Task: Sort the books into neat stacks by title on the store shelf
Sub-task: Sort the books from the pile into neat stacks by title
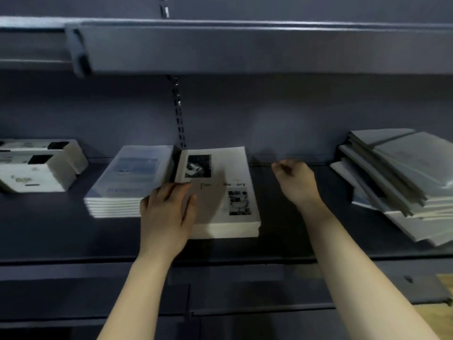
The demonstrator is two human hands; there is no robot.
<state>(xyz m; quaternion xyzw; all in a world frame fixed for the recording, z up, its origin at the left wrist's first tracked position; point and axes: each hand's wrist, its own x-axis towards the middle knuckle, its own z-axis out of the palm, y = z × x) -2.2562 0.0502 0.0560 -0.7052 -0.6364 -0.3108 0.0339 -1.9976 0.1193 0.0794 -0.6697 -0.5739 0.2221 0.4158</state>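
On the dark shelf [282, 241], white books [36, 168] lie at the far left, then comes a squared stack of blue-covered books [127, 182]. Just beside it is a stack of white photo-cover books [228, 192] — the left hand [166, 217] rests flat on its near left corner, fingers relaxed, gripping nothing. Further right the right hand [295, 180] hovers above the shelf, fingers curled in on nothing, and a slumped pile of grey books [402, 182] lies at the far right.
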